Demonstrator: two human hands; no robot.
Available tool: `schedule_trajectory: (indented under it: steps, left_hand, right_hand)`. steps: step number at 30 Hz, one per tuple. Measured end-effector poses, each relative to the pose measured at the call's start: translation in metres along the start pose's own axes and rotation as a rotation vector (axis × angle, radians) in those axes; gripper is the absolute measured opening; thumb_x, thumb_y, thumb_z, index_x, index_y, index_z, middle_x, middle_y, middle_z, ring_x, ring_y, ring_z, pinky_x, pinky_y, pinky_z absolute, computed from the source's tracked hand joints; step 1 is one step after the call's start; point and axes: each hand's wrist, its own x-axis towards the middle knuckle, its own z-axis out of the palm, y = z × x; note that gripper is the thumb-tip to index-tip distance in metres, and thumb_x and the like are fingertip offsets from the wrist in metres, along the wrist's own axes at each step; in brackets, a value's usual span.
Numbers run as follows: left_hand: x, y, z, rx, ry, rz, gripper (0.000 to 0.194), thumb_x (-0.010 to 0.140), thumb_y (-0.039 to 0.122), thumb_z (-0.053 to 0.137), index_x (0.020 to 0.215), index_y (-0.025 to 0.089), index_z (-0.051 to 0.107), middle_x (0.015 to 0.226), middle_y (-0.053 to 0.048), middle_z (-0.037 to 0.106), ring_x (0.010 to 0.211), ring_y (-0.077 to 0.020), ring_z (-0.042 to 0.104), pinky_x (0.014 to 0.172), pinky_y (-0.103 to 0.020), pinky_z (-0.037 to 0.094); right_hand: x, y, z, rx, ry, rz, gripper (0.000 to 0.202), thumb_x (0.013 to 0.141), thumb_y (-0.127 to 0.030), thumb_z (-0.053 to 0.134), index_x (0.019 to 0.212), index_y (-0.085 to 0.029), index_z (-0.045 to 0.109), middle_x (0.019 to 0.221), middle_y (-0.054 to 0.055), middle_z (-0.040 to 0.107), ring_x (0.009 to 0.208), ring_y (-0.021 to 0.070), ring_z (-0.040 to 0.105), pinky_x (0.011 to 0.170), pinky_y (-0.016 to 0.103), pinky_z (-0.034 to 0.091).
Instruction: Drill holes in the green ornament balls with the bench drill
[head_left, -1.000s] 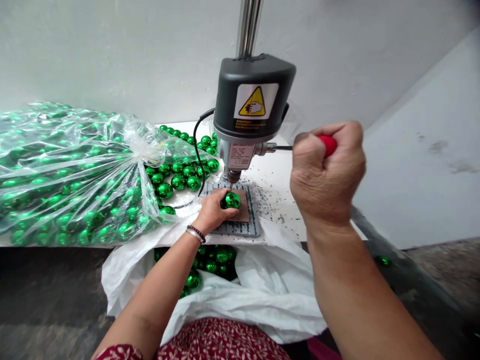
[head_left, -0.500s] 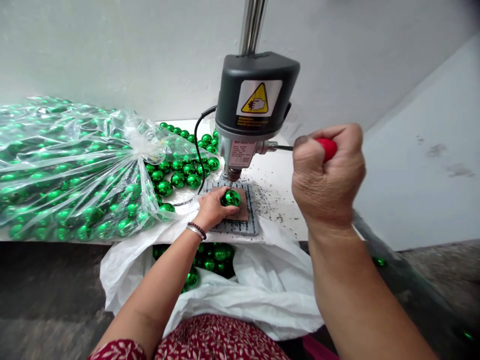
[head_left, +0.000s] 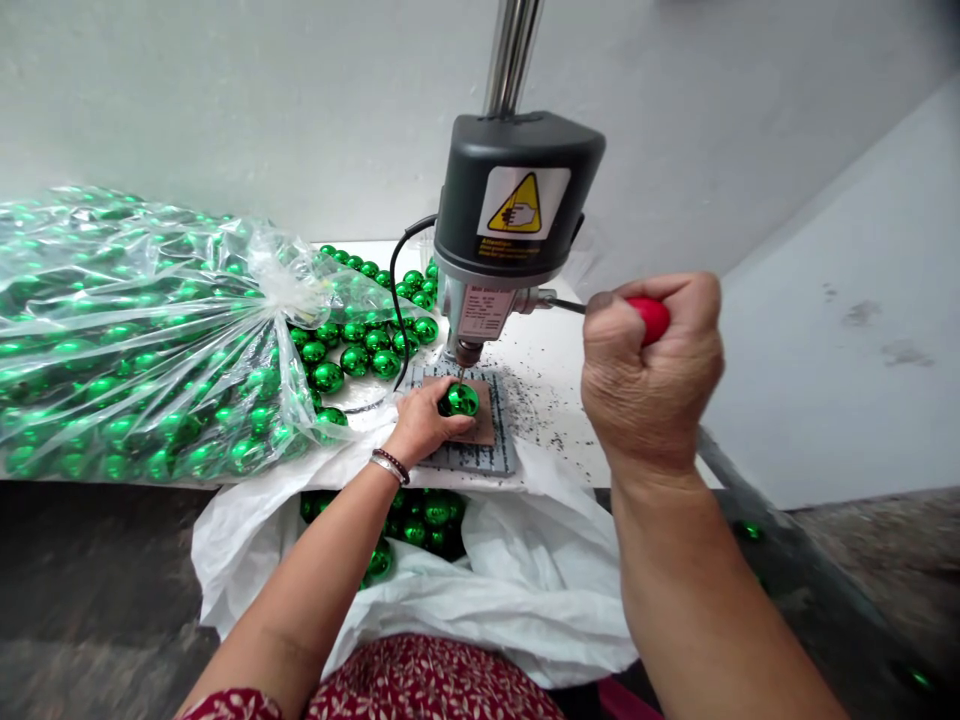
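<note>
We are grasping a green ball [head_left: 465, 401] beneath the drill [head_left: 517, 195] with our left fingers [head_left: 457, 424], while our right fingers [head_left: 691, 296] are clenching its red knob [head_left: 651, 320].

Red patterned clothing [head_left: 435, 680] and bracelets [head_left: 389, 464] are worn.

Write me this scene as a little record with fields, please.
Left hand: holds a green ball on a brown board
Right hand: closed around a red knob
Machine: drill press, above the ball
Left side: clear plastic bag full of green balls
Nearest the wearer: white sack, more green balls inside
Table: dark shavings scattered
</note>
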Motion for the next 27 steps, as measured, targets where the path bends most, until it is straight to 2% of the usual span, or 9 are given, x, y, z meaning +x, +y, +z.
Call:
schedule_trajectory:
  steps: [11, 27]
  left_hand:
    - [-0.0009, -0.0029, -0.001, 0.004, -0.02, 0.006, 0.051, 0.069, 0.031, 0.078, 0.118, 0.021, 0.068, 0.101, -0.004, 0.074, 0.095, -0.0231, 0.066, 0.089, -0.033, 0.048]
    - [-0.0024, -0.0059, -0.0021, -0.001, -0.031, 0.034, 0.05, 0.07, 0.032, 0.077, 0.117, 0.021, 0.067, 0.094, -0.002, 0.073, 0.088, -0.0203, 0.064, 0.082, -0.029, 0.047]
  right_hand:
    - [-0.0022, 0.0048, -0.0002, -0.012, -0.017, -0.052, 0.014, 0.085, -0.034, 0.053, 0.082, -0.021, 0.047, 0.071, -0.004, 0.052, 0.063, 0.007, 0.049, 0.062, 0.023, 0.043]
    - [-0.0091, 0.006, -0.0014, 0.046, 0.006, -0.076, 0.013, 0.08, -0.03, 0.055, 0.08, -0.02, 0.047, 0.067, -0.005, 0.056, 0.059, 0.0061, 0.052, 0.06, 0.023, 0.045]
